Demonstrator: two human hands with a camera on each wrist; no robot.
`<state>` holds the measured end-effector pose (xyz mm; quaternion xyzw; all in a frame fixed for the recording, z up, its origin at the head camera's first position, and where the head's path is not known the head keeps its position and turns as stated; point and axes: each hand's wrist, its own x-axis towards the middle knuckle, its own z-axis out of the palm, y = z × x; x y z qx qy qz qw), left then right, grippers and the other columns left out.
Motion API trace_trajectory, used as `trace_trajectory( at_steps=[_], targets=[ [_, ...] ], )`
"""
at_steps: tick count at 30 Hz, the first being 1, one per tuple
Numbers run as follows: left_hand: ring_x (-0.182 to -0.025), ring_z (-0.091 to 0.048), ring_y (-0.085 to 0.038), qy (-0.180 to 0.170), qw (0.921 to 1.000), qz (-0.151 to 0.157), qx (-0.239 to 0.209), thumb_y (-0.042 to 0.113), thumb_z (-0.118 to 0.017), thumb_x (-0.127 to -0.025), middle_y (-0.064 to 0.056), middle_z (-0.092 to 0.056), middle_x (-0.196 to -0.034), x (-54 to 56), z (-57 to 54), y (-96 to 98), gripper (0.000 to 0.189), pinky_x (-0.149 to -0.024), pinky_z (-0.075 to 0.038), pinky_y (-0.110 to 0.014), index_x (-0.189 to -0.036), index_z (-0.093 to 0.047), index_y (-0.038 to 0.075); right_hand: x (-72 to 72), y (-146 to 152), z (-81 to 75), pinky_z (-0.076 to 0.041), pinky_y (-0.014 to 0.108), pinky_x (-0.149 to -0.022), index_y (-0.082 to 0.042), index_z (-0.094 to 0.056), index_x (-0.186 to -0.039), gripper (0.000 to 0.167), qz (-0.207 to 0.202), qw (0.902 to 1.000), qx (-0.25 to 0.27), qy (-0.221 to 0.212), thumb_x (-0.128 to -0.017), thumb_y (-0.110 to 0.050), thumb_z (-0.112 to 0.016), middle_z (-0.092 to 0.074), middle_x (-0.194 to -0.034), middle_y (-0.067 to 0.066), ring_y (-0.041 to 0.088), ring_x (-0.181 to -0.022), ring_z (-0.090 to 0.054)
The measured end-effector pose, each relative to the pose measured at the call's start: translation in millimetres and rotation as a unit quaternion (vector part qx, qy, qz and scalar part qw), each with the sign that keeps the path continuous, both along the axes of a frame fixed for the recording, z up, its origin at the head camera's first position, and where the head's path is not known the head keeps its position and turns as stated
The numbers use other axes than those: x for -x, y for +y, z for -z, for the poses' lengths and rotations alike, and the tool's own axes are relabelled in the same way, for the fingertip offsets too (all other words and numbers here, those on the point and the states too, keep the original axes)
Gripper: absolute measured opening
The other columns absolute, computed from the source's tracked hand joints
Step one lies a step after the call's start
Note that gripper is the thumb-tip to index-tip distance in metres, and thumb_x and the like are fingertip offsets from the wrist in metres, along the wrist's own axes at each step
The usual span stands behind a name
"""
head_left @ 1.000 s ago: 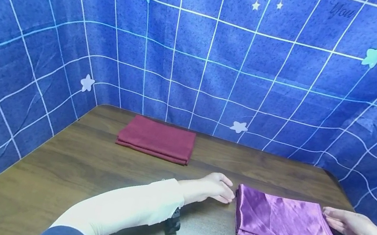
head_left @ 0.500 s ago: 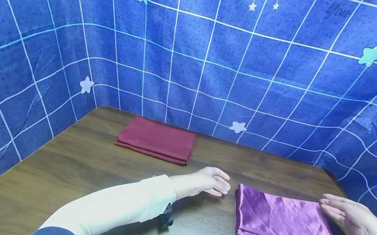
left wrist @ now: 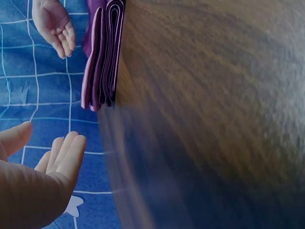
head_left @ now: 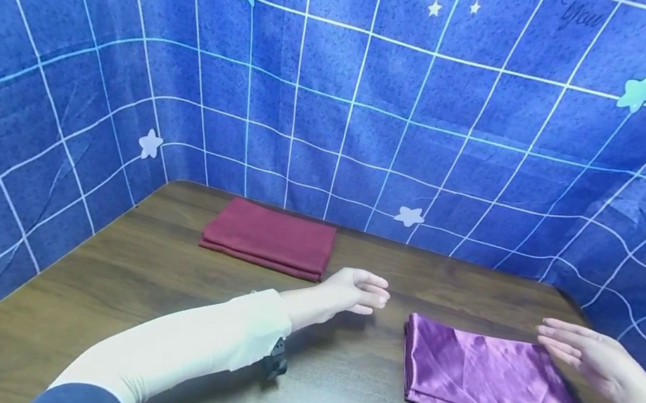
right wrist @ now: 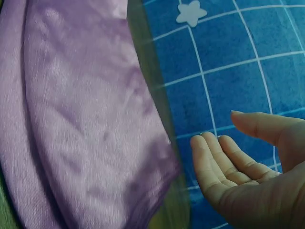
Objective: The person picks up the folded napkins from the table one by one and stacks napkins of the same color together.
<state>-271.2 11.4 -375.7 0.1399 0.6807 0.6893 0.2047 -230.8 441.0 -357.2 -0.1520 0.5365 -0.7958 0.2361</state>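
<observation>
A shiny purple satin cloth (head_left: pixel 492 376), folded into a flat rectangle, lies on the right part of the table. Its stacked layers show edge-on in the left wrist view, where the folded cloth (left wrist: pixel 102 57) is at the top. My left hand (head_left: pixel 349 293) hovers to the left of it, fingers extended, holding nothing. Over the cloth's far right corner hangs my right hand (head_left: pixel 589 353), also with loosely straight fingers and nothing in it. In the right wrist view, that hand (right wrist: pixel 248 171) is apart from the satin.
A folded dark red cloth (head_left: pixel 268 237) lies at the back left of the brown wooden table (head_left: pixel 154 287). Behind and beside the table hangs a blue curtain (head_left: pixel 329 88) with a white grid and stars. A black wrist camera (head_left: pixel 274 359) is strapped to the left arm.
Both hands have drawn away from the purple cloth's sides and risen. The left hand moved left and back; the right hand moved up and slightly left. Both cloths stay put.
</observation>
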Motion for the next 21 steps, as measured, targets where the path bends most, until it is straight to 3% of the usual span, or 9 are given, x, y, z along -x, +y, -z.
trace_trajectory(
  at_steps=[7,11,21],
  targets=[
    [-0.118,-0.061,-0.030,0.019,0.9994,-0.019,-0.020,-0.001,-0.064,-0.089,-0.021,-0.062,-0.127,2.9,-10.1,-5.9,0.045,-0.103,-0.047,-0.044,-0.132,-0.053,-0.003,3.7,-13,-6.1,-0.054,0.026,-0.092,-0.008,-0.069,-0.113,0.048,0.004,0.9993,-0.010,0.035,-0.099,0.013,-0.028,-0.071,-0.112,0.006,0.017,-0.105,-0.068],
    [-0.120,-0.059,-0.030,0.049,0.9984,-0.014,-0.023,0.001,-0.063,-0.091,-0.020,-0.061,-0.129,4.3,-14.3,-12.0,0.044,-0.103,-0.047,-0.044,-0.134,-0.052,-0.003,4.3,-19,-11.2,-0.055,0.025,-0.091,-0.009,-0.069,-0.113,0.047,0.009,0.9987,-0.024,0.043,-0.099,0.013,-0.030,-0.072,-0.111,0.005,0.016,-0.104,-0.068],
    [-0.120,-0.060,-0.029,0.112,0.9926,0.007,0.045,0.012,-0.065,-0.092,-0.017,-0.059,-0.134,5.9,-19.9,-36.9,0.049,-0.102,-0.049,-0.037,-0.138,-0.050,0.002,7.3,-34,-25.5,-0.055,0.025,-0.089,-0.011,-0.070,-0.111,0.049,0.024,0.9972,-0.043,0.055,-0.099,0.013,-0.029,-0.072,-0.110,0.005,0.016,-0.102,-0.069]
  ],
)
